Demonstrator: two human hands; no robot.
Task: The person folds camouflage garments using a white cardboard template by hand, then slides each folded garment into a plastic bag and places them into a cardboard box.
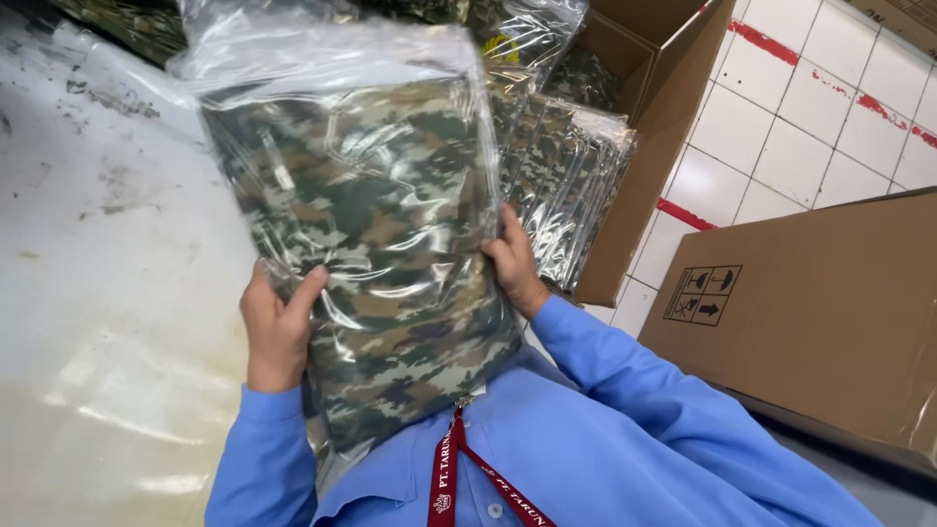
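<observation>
— What fills the frame?
— A bagged camouflage garment [376, 244], held upright against the blue-shirted chest, long axis running bottom to top.
— The hands?
— Left hand [276, 327] and right hand [514, 263] clasp its side edges, fingers wrapped round the plastic.

We see glossy, crinkled clear plastic bag [361, 224] over matt camouflage cloth. At two o'clock, more shiny bagged packs [566, 185] sit in a matt brown cardboard box [664, 117]. The tiled floor [810, 117] looks smooth and glazed.
</observation>
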